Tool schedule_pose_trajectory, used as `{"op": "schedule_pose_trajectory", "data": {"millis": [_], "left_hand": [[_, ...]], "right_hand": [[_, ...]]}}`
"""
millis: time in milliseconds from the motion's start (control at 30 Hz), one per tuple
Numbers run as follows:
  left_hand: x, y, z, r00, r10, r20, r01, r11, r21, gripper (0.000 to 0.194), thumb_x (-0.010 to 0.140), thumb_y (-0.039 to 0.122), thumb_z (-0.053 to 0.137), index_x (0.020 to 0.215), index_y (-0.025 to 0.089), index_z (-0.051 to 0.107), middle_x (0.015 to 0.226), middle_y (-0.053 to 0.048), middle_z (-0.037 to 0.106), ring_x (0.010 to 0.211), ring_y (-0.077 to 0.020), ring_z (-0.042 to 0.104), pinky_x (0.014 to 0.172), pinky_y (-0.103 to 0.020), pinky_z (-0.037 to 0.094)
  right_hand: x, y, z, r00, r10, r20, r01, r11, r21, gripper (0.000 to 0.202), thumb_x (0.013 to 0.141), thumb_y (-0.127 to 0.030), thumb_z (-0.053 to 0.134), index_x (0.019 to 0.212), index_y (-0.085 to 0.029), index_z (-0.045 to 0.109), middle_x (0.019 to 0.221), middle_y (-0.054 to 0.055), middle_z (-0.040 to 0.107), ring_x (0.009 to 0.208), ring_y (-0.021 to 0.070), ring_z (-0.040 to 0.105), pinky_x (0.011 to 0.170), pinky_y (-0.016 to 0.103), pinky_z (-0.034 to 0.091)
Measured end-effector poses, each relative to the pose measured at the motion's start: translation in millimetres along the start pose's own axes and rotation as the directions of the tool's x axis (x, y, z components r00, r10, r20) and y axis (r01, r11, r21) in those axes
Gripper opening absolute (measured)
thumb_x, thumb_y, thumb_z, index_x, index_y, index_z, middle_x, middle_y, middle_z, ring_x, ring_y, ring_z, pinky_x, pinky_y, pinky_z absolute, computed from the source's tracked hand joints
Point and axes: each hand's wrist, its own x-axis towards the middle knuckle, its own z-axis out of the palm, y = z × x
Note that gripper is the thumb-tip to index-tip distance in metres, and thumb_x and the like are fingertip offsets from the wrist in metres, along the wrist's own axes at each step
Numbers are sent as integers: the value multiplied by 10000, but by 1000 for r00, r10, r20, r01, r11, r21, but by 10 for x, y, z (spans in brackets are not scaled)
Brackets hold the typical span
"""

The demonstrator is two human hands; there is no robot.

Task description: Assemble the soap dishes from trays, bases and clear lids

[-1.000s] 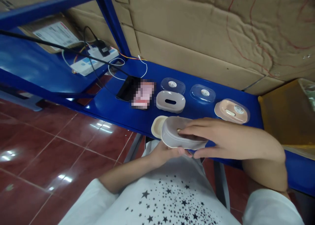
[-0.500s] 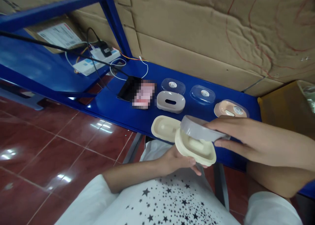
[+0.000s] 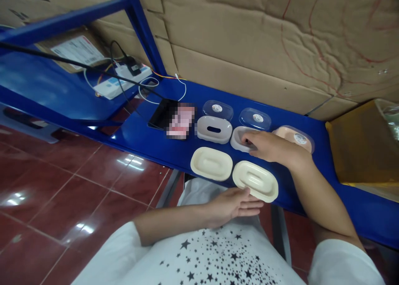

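Note:
My right hand holds a grey oval soap dish tray down on the blue tabletop, its fingertips reaching inside. A matching grey tray with a dark slot sits to the left. Nearer my body lies a cream soap dish base with a raised middle. My left hand, fingers stretched out, is at its front edge; whether they touch is unclear. Another cream base lies left of it. Behind the grey trays are two clear lids with round stickers.
A peach soap dish under a clear lid stands at the right, partly behind my right hand. Left of the trays are a blurred pink-screened device and cables. A cardboard box borders the right side.
My right hand has moved the grey tray back and set it on the table behind the cream bases. My left hand has lowered the cream base to the table edge and opened.

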Motion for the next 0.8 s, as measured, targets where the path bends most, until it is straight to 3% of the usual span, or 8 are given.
{"op": "schedule_pose_trajectory", "data": {"millis": [133, 267, 400, 467, 533, 600, 667, 800], "left_hand": [[16, -3, -55, 991, -115, 64, 111, 992, 63, 727, 1009, 663, 649, 1444, 80, 638, 1557, -316, 612, 1438, -402, 641, 1265, -669, 422], [19, 72, -64, 984, -160, 80, 156, 986, 50, 778, 1007, 673, 643, 1443, 29, 634, 1546, -342, 608, 1426, -405, 650, 1273, -636, 419], [38, 166, -84, 976, -206, 75, 207, 978, 0, 784, 1043, 619, 615, 1495, -21, 583, 1556, -348, 596, 1424, -392, 654, 1283, -613, 408], [71, 189, -114, 969, -229, 94, 232, 972, -22, 778, 1057, 632, 572, 1484, -18, 601, 1553, -338, 604, 1422, -388, 655, 1285, -607, 401], [109, 194, -149, 961, -248, 125, 254, 967, -33, 778, 1062, 661, 527, 1449, -3, 644, 1547, -322, 618, 1421, -385, 656, 1290, -600, 392], [130, 193, -172, 955, -255, 148, 262, 964, -30, 757, 1065, 670, 500, 1407, 22, 690, 1526, -298, 647, 1398, -373, 675, 1287, -590, 395], [115, 194, -172, 952, -251, 174, 256, 967, -4, 685, 1070, 630, 512, 1375, 53, 722, 1466, -272, 700, 1344, -351, 713, 1274, -581, 413], [-12, 214, -111, 960, -157, 230, 142, 986, 82, 484, 1020, 483, 689, 1318, 106, 742, 1278, -232, 792, 1194, -313, 783, 1203, -578, 487]], "right_hand": [[5, 84, -1, 999, -24, 29, 22, 997, 75, 347, 859, -180, 656, 1202, -214, 691, 1152, 87, 787, 990, 270, 744, 852, 367, 571], [-239, 376, -186, 996, 42, -82, -28, 985, 170, 477, 926, -431, 680, 1379, -284, 666, 1350, 73, 763, 1191, 313, 736, 1019, 437, 577], [-615, 768, -237, 963, 238, -129, -222, 967, 123, 746, 883, -555, 740, 1552, -280, 557, 1618, 128, 578, 1509, 381, 528, 1242, 554, 412], [-742, 942, -112, 915, 391, -98, -381, 918, 105, 969, 834, -563, 806, 1674, -292, 406, 1773, 145, 379, 1634, 422, 350, 1310, 623, 271], [-795, 1082, 63, 851, 518, -82, -509, 854, 107, 1093, 823, -517, 839, 1734, -288, 280, 1825, 172, 260, 1669, 447, 267, 1323, 652, 198], [-797, 1183, 203, 820, 562, -106, -551, 826, 119, 1073, 843, -450, 836, 1735, -249, 276, 1791, 221, 321, 1651, 464, 299, 1307, 659, 211], [-805, 1239, 247, 821, 551, -151, -527, 833, 170, 1046, 823, -430, 865, 1702, -208, 342, 1708, 250, 445, 1588, 471, 403, 1264, 633, 309], [-982, 1103, 84, 847, 493, -202, -394, 835, 384, 984, 845, -505, 866, 1658, -200, 402, 1539, 212, 606, 1333, 354, 663, 1041, 428, 551]]}}
